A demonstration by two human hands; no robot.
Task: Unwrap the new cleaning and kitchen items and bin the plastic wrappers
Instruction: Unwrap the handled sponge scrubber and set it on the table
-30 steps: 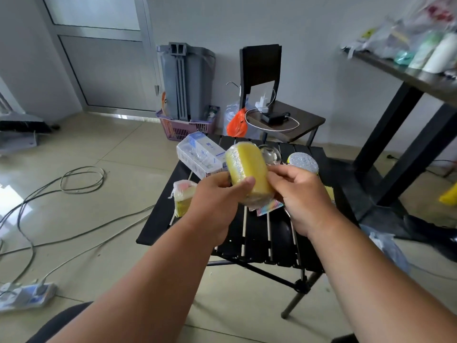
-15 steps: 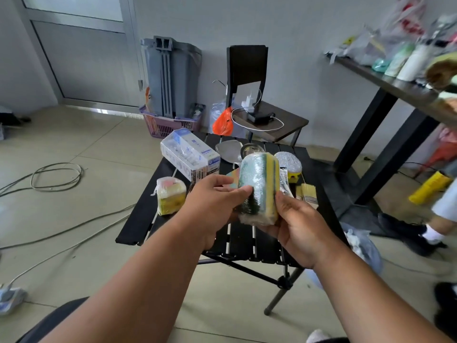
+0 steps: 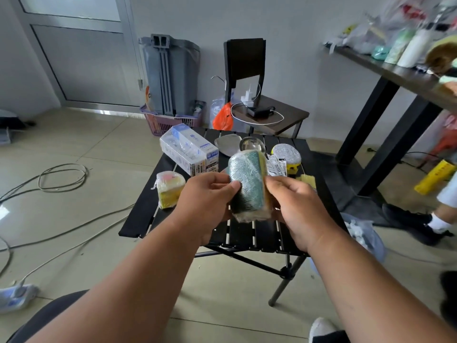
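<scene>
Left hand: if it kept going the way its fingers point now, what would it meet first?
The wrapped sponge pack it already grips; past that, the right hand on the pack's far side.

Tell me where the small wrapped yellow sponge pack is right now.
In the head view, the small sponge pack sits on the left edge of the black slatted table, just in front of the white box and left of the left hand.

In front of you stands a black slatted folding table (image 3: 138,226). On it lie a wrapped white box (image 3: 189,151), a wrapped yellow sponge pack (image 3: 170,189), a steel scourer (image 3: 286,154) and a brush (image 3: 306,180)
</scene>
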